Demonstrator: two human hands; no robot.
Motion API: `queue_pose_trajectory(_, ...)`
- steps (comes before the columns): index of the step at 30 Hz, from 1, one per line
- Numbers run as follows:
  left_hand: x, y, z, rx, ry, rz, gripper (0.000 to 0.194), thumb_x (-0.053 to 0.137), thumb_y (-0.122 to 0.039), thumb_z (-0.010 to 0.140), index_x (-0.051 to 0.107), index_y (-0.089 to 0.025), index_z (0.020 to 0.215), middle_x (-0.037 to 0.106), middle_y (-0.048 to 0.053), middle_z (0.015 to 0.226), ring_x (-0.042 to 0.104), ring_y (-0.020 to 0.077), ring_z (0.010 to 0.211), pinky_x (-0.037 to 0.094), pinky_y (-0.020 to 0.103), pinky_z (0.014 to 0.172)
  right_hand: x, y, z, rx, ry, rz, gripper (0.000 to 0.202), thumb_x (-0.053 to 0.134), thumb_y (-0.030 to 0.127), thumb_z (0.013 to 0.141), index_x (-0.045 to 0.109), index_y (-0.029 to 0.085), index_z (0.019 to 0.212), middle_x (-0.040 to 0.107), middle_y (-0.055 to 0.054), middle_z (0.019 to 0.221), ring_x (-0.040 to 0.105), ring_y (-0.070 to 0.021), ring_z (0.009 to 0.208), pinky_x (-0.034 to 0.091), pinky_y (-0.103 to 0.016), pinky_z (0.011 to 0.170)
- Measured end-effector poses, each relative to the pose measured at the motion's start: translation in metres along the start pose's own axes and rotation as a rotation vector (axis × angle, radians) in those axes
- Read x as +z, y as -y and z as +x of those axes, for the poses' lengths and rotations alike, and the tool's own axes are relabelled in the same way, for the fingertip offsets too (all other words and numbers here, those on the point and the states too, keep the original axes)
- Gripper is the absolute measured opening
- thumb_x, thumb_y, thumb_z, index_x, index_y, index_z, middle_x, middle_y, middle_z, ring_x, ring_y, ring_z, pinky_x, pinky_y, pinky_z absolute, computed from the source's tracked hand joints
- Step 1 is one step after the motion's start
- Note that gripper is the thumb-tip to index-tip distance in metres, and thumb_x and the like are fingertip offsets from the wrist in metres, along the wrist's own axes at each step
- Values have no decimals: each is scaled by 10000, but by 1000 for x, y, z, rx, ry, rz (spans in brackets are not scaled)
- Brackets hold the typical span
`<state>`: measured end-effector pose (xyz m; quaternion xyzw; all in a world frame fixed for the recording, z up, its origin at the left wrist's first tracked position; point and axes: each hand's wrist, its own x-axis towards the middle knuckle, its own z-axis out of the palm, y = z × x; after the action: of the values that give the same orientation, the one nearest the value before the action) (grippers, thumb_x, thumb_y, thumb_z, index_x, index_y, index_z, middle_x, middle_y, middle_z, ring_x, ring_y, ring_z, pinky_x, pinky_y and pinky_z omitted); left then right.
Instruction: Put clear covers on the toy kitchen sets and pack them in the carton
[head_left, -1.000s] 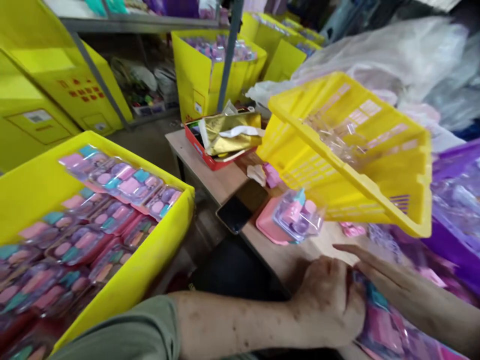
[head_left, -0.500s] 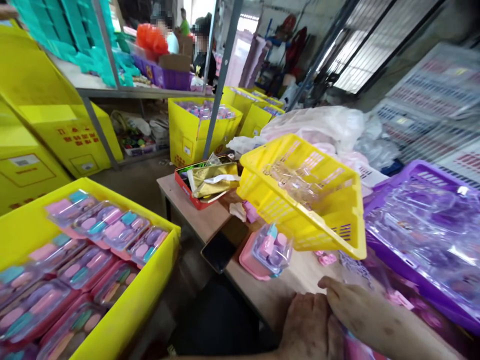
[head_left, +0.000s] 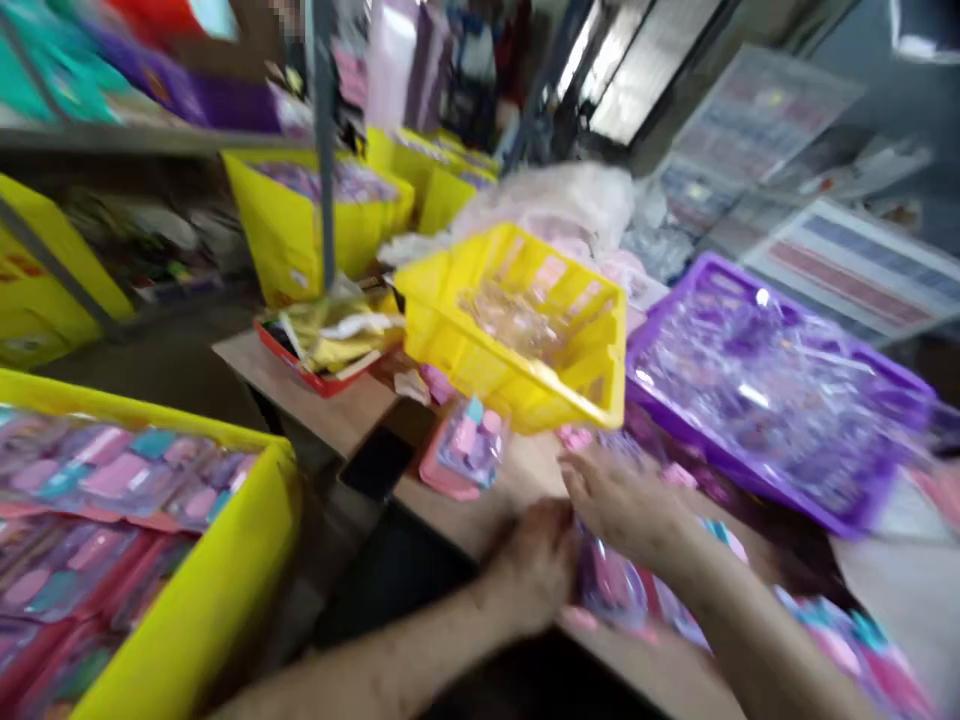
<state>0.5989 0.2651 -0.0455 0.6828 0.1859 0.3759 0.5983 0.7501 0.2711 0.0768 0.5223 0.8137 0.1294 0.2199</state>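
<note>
My left hand [head_left: 536,565] rests at the table's near edge, against the left end of several clear-topped plastic packs [head_left: 611,580] with pink and purple pieces inside. Its fingertips are blurred and partly hidden. Just above those packs my right hand [head_left: 619,505] reaches across from the right, back upward, with its fingers stretched out and nothing visible in them. A separate pink-based pack [head_left: 469,450] with a clear lid stands on the table to the left of both hands. Beside it lies a dark phone [head_left: 379,462].
A yellow basket [head_left: 442,345] with clear plastic parts stands behind the hands. To the right is a purple crate [head_left: 757,480] of clear covers. A yellow carton [head_left: 247,540] of packs is at left, a red-edged tray [head_left: 322,385] on the table's far corner.
The view has swung right and down, so more of the packs beneath my right arm shows. Both hands remain close together at the packs; my left forearm now shows more.
</note>
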Motion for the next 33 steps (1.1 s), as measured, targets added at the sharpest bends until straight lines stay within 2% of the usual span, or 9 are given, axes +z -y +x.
queue_pose_trajectory(2, -12, 4, -2, 11, 89, -86, 616, 672, -305, 992, 512, -252, 1584, 616, 141, 1569, 577, 353, 1504, 439, 595, 1338, -6, 3, 1, 203, 62, 262, 406, 470, 86, 1061, 834, 144, 1232, 818, -211, 1311, 821, -356, 1123, 656, -452, 953)
queue_pose_trajectory(4, -18, 15, -2, 119, 220, -8, 990, 896, -349, 808, 408, -223, 1660, 528, 182, 1643, 449, 427, 1604, 346, 649, 1386, -6, 4, 3, 327, 98, 412, 446, 379, 191, 1143, 797, 177, 1299, 835, -176, 1260, 803, -337, 1184, 628, -465, 1034)
queue_pose_trajectory(7, -17, 27, -2, 99, 224, 67, 1217, 1040, -421, 699, 350, -230, 1684, 499, 213, 1642, 455, 476, 1582, 400, 703, 1336, -1, 5, 3, 442, 92, 597, 475, 340, 332, 1188, 734, 186, 1408, 844, -139, 1221, 790, -326, 1212, 584, -486, 1105)
queue_pose_trajectory(10, -14, 29, -2, 83, 165, 100, 1195, 1063, -411, 704, 371, -230, 1661, 548, 209, 1590, 529, 460, 1518, 457, 686, 1295, 4, 6, -3, 460, 8, 660, 482, 373, 389, 1174, 718, 178, 1436, 842, -132, 1208, 798, -329, 1171, 578, -494, 1089)
queue_pose_trajectory(15, -15, 28, -3, 107, 159, 121, 1211, 1068, -451, 720, 353, -236, 1675, 525, 207, 1618, 514, 453, 1538, 431, 677, 1319, 12, 9, -14, 522, -190, 737, 426, 461, 403, 1136, 763, 182, 1340, 847, -115, 1188, 827, -281, 1021, 611, -422, 981)
queue_pose_trajectory(22, -16, 27, -3, 43, 175, 132, 1153, 1053, -457, 739, 376, -250, 1649, 547, 178, 1603, 531, 438, 1521, 492, 665, 1267, 2, 19, -15, 390, -180, 595, 494, 394, 503, 1192, 747, 225, 1397, 771, -117, 1421, 735, -321, 1297, 574, -486, 1131)
queue_pose_trajectory(27, -16, 18, -3, 13, 179, 140, 1099, 1055, -412, 732, 439, -186, 1614, 580, 200, 1577, 558, 436, 1505, 484, 646, 1286, 12, 21, -16, 404, -152, 609, 420, 498, 503, 1144, 803, 246, 1277, 837, -93, 1252, 804, -326, 1073, 634, -457, 894)
queue_pose_trajectory(30, -11, 12, -2, 8, 169, 136, 1242, 1093, -550, 668, 414, -198, 1647, 584, 212, 1567, 569, 442, 1495, 490, 651, 1280, 22, 20, -18, 443, -290, 622, 314, 583, 483, 1089, 802, 273, 1172, 860, -70, 1035, 806, -311, 853, 623, -457, 768)
queue_pose_trajectory(33, -7, 11, 3, -1, 126, 164, 1311, 1084, -620, 671, 364, -216, 1689, 584, 217, 1567, 570, 451, 1493, 489, 662, 1278, 21, 22, -15, 463, -463, 619, 244, 623, 423, 1059, 770, 266, 1175, 847, -90, 1031, 804, -321, 895, 643, -494, 851)
